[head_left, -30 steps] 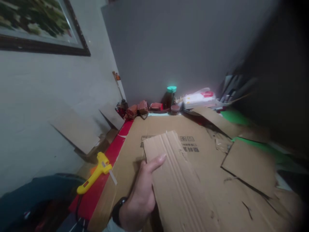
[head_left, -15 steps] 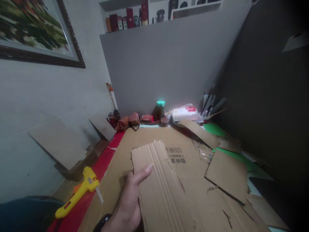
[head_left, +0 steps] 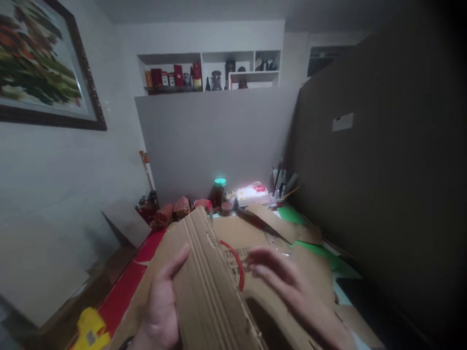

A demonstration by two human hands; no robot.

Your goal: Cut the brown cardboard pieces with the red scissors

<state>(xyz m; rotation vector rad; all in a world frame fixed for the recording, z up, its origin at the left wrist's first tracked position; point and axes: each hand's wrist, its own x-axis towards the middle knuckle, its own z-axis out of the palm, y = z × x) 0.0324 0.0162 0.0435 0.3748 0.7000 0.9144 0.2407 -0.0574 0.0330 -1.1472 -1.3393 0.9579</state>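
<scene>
Cardboard strip [head_left: 209, 287] in left hand [head_left: 160, 311]

The left hand [head_left: 162, 306] grips a ridged cardboard strip [head_left: 209, 287] by its left edge, tilted up off the big cardboard sheet [head_left: 255, 233]. The right hand [head_left: 292, 287] hovers blurred just right of it, fingers spread. A yellow glue gun [head_left: 89, 333] lies near left; a green-capped bottle [head_left: 219, 192] stands far back.

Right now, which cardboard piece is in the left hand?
The ridged strip, raised and tilted, with the left hand gripping its left edge. The other cardboard pieces, like the printed sheet beneath, lie flat on the desk.
</scene>
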